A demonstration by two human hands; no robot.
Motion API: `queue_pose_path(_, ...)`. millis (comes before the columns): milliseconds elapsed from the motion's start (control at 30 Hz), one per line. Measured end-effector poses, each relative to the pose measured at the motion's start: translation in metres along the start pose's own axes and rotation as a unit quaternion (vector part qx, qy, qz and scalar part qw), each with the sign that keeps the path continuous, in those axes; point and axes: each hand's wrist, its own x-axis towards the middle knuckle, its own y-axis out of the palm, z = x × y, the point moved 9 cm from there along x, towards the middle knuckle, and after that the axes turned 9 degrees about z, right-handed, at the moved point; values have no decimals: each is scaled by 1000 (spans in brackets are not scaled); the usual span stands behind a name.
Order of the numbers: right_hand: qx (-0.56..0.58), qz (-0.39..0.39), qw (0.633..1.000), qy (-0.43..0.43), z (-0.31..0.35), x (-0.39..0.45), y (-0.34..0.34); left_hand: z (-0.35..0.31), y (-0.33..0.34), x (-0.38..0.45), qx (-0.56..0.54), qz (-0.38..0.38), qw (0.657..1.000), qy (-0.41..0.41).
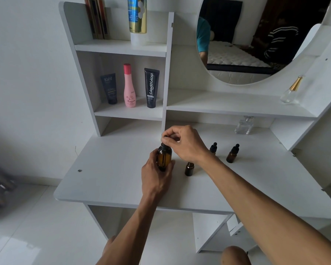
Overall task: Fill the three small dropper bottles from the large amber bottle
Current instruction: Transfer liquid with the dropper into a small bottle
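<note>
The large amber bottle (pixel 163 157) stands upright on the white vanity table (pixel 111 180). My left hand (pixel 157 176) grips its body from the near side. My right hand (pixel 183 143) pinches the black dropper cap (pixel 165 145) at the bottle's top. To the right stands a small amber bottle (pixel 189 169) with its cap off. Two more small dropper bottles keep their black caps: one (pixel 212 148) partly hidden behind my right wrist, the other (pixel 232 153) further right.
A clear glass perfume bottle (pixel 244 125) stands at the back under the shelf. A gold-capped glass bottle (pixel 291 91) sits on the mirror shelf. Three cosmetic containers, including a pink bottle (pixel 130 87), fill the left cubby. The table's front edge runs below my forearms.
</note>
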Motion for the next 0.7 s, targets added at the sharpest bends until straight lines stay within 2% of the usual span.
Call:
queue_pose_path(233,26,-12,1000,13,-6,-2,0,0,0,-1,-2,-3,1000,6)
queue_pose_path(533,51,25,998,7,-4,-2,3,-1,0,-1,-8,-4,1000,11)
queue_pose_path(700,9,9,1000,4,-1,-3,4,2,0,0,-6,-1,1000,2)
